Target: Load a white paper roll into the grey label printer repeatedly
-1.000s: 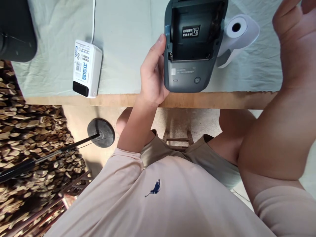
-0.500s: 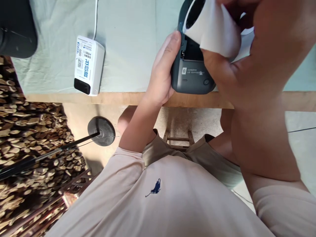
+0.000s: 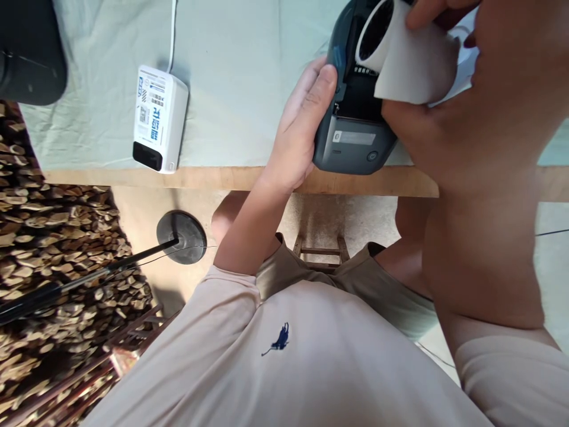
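Observation:
My left hand [image 3: 302, 121] is wrapped round the left side of a dark grey label printer [image 3: 355, 157], its thumb on the rim. The printer's cavity is open and black inside, with a power button and a pale sticker on its front. My right hand [image 3: 435, 118] grips a white paper roll [image 3: 418, 68] with a loose end hanging down. The roll is tilted over the upper right of the cavity, its dark core facing left. I cannot tell whether the roll touches the printer. The top of the printer runs out of view.
A white box-shaped device [image 3: 162, 118] with a black display and a cable [image 3: 173, 29] lies on the cloth-covered table [image 3: 231, 89]. A black object [image 3: 31, 53] sits at the top left. Below are a round stand base [image 3: 182, 237], stacked firewood [image 3: 57, 249] and a wooden stool [image 3: 320, 252].
The printer has shifted a little to the right and turned clockwise in my left hand. My right hand has moved right with the paper roll, baring more of the cavity.

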Demonstrator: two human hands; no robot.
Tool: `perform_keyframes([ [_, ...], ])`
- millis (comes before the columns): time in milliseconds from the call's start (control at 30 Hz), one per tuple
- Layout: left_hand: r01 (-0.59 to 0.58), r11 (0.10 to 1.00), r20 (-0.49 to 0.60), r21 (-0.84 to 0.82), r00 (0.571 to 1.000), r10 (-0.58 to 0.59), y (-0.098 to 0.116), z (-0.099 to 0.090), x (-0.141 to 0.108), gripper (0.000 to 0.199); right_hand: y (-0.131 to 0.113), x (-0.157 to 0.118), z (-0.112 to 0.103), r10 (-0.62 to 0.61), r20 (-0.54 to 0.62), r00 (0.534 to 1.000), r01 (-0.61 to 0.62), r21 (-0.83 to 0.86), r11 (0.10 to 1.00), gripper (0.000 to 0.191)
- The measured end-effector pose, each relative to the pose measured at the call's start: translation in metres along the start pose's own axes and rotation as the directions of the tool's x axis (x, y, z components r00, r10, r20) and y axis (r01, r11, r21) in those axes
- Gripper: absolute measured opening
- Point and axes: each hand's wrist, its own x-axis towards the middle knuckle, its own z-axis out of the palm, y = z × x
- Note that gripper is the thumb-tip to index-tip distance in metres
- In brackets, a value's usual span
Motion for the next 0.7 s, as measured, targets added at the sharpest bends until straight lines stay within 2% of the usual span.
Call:
perform_keyframes([
  [100,-0.003,0.998,0.004,0.06,1.0,0.003,0.001,0.0,0.001,0.022,0.002,0.001,0.001,-0.041,0.021,0.999,0.042,-0.051,0.998,0.041],
  [267,-0.01,0.976,0.012,0.216,1.0,0.007,0.001,0.003,-0.001,0.028,0.006,-0.001,0.003,-0.017,0.06,0.998,0.021,-0.076,0.997,0.031],
  [333,-0.005,0.982,-0.029,0.188,1.0,0.011,0.001,0.005,-0.002,0.027,0.007,-0.001,0.004,-0.024,0.053,0.998,0.028,-0.075,0.997,0.029],
  [433,0.059,0.989,-0.08,0.136,0.996,-0.048,0.0,0.006,-0.001,0.025,0.006,-0.003,0.004,-0.079,-0.006,0.997,0.078,-0.048,0.996,0.031],
  [533,0.059,0.995,-0.044,0.079,0.997,-0.056,0.0,0.004,0.002,0.028,0.005,-0.004,0.006,-0.192,-0.07,0.979,0.19,-0.026,0.981,0.028],
  [633,0.035,0.999,0.013,-0.018,0.999,-0.035,0.001,-0.001,0.003,0.023,0.004,-0.006,0.007,-0.252,-0.059,0.966,0.251,-0.027,0.968,0.024],
  [700,0.119,0.986,0.015,-0.114,0.993,-0.118,0.002,-0.006,0.003,0.019,0.002,-0.006,0.007,-0.271,-0.053,0.961,0.271,-0.016,0.963,0.025],
])
